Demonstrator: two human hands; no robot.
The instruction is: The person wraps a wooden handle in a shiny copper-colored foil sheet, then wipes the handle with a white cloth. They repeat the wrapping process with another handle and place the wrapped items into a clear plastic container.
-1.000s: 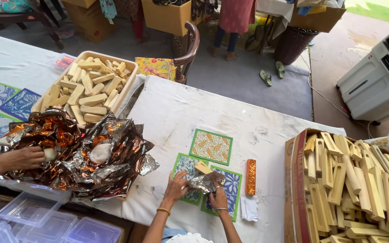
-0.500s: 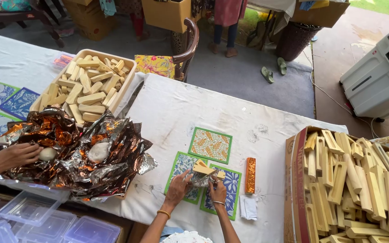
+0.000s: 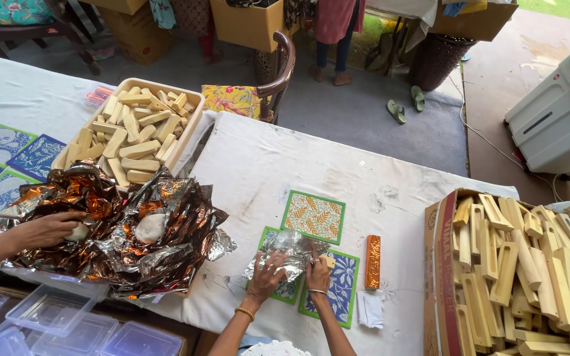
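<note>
My left hand (image 3: 268,275) and my right hand (image 3: 317,273) press on a crumpled sheet of silver foil (image 3: 286,249) over the patterned cards (image 3: 314,215) on the white cloth. A pale yellow bar (image 3: 328,262) pokes out of the foil beside my right thumb. A finished bar wrapped in copper foil (image 3: 373,262) lies just right of my right hand.
Another person's hand (image 3: 46,229) reaches into a heap of copper and silver foil (image 3: 133,227) at left. A tray of pale bars (image 3: 133,135) stands behind it. A cardboard box of wooden moulds (image 3: 522,270) fills the right. Clear plastic tubs (image 3: 67,326) sit at bottom left.
The foil has spread wider over the bar and cards, and both my hands have shifted onto it. The other person's hand stays in the foil heap.
</note>
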